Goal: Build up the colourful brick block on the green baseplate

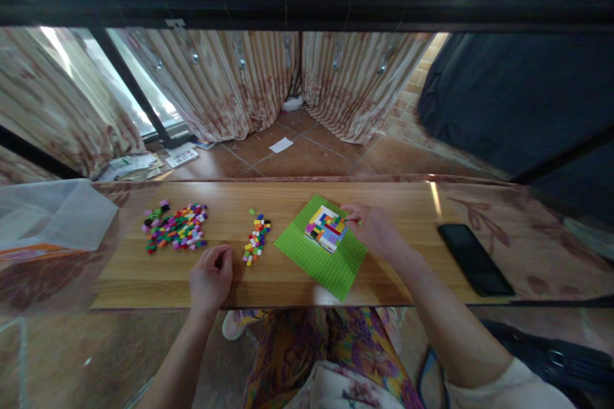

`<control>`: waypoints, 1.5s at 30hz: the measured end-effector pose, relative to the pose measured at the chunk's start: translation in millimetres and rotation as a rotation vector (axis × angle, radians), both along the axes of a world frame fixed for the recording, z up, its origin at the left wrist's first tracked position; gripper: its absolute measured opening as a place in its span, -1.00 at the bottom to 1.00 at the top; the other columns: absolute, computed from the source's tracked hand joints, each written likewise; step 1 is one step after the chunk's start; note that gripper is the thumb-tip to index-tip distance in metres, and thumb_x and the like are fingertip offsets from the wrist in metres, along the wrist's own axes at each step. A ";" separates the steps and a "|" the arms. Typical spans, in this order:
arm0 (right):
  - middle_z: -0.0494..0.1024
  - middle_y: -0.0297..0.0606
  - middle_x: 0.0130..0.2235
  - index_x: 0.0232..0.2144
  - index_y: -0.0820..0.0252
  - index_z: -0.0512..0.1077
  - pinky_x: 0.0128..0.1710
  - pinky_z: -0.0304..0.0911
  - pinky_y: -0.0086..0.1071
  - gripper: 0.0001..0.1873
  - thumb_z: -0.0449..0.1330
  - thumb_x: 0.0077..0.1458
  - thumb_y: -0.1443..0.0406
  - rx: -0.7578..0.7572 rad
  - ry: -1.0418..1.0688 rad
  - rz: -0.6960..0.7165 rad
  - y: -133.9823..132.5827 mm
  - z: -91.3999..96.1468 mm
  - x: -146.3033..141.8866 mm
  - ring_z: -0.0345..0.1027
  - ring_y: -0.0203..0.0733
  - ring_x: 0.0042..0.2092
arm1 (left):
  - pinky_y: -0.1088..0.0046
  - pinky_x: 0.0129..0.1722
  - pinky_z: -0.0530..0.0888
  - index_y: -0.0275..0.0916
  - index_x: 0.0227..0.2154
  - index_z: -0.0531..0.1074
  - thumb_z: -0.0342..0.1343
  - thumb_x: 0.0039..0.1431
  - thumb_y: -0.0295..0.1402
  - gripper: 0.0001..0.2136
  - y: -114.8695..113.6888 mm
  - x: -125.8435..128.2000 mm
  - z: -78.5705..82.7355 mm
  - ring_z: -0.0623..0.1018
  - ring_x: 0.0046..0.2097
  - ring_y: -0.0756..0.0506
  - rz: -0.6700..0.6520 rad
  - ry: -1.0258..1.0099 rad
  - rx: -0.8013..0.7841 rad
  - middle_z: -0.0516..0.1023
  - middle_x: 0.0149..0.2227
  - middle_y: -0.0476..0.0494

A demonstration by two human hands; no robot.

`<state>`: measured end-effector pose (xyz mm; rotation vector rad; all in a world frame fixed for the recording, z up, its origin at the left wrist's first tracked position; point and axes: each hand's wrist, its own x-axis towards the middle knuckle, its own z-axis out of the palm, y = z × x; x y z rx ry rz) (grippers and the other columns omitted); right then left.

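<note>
A green studded baseplate point(330, 275) lies turned at an angle on the wooden table. A multicoloured patch of toy bricks point(327, 228) with white parts along its border is built on it. My right hand point(371, 227) reaches over the plate's right corner, its fingertips pinched at the patch's right side. A small red and green bit, apparently a toy brick, shows at those fingertips. Resting near the table's front edge, my left hand point(211, 276) is loosely closed, with nothing visible in it. Just right of it lies a small group of loose bricks point(256, 239).
A larger pile of loose bricks point(180, 227) spreads at the left, near a translucent plastic bin point(57, 214). A black phone point(474, 259) lies at the right. Across the front runs a black metal bar point(307, 13), with curtains point(230, 77) behind it.
</note>
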<state>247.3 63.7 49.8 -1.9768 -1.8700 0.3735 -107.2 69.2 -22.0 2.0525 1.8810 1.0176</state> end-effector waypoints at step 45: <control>0.63 -0.25 -0.17 -0.19 0.12 0.54 -0.10 0.36 -0.32 -0.75 0.08 0.18 0.26 0.113 0.403 0.119 -77.9 -17.4 -98.6 0.52 -0.18 -0.14 | 0.40 -0.21 0.44 -0.24 -0.34 0.49 -0.04 0.20 -0.33 -0.80 -1.9 1.9 -5.9 0.55 -0.25 -0.10 -0.001 -0.058 0.008 0.57 -0.32 -0.15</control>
